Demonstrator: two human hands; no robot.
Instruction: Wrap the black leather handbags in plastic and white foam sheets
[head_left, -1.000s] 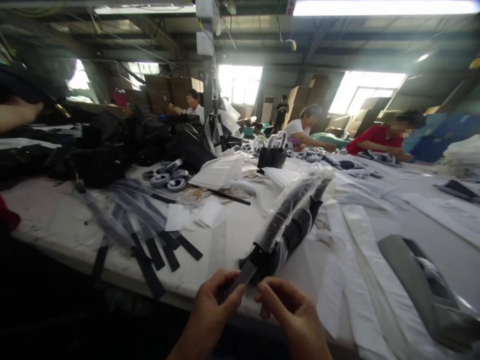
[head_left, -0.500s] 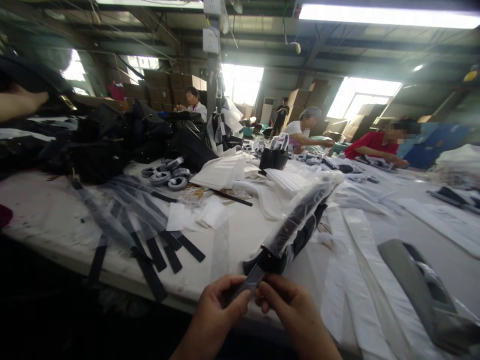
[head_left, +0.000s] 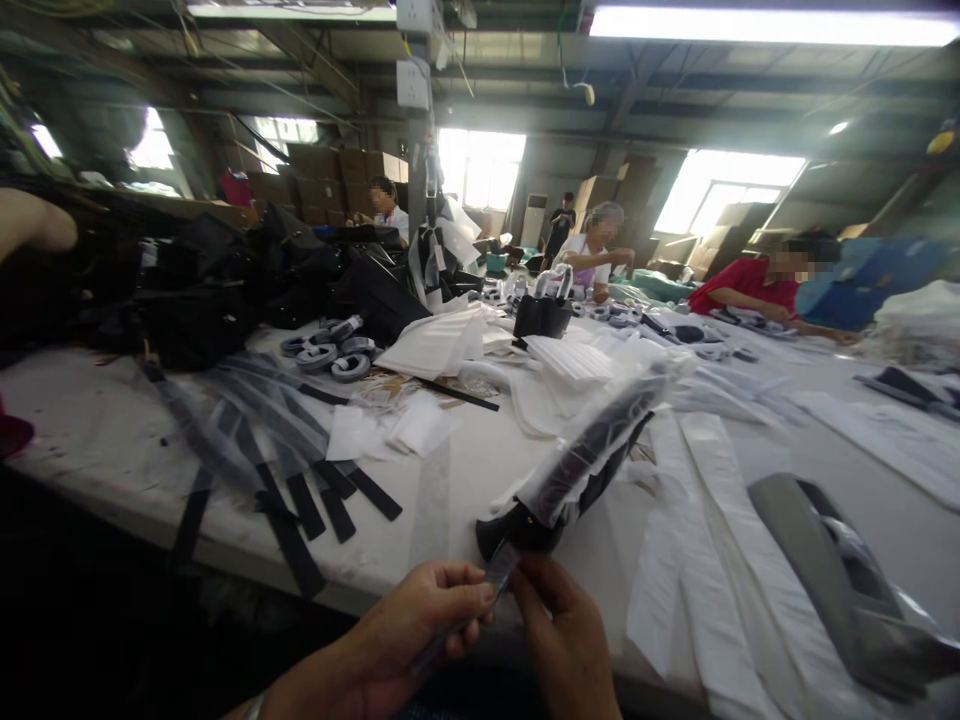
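So the dark strap (head_left: 501,567) is at the table's (head_left: 480,455) near edge, by a plastic-wrapped black piece (head_left: 589,455), left hand (head_left: 420,615) pinching it; right hand (head_left: 562,625) is alongside, can't tell its grip. Looks like strap handling, so next move probably wants that pinch steady.

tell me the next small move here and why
Probably have the right grip pinch the dark strip where it nears the plastic-wrapped black piece, with the left grip held steady: the left one pinches the strip just below that spot, and the right one sits close beside it, though its fingertips are hard to make out.
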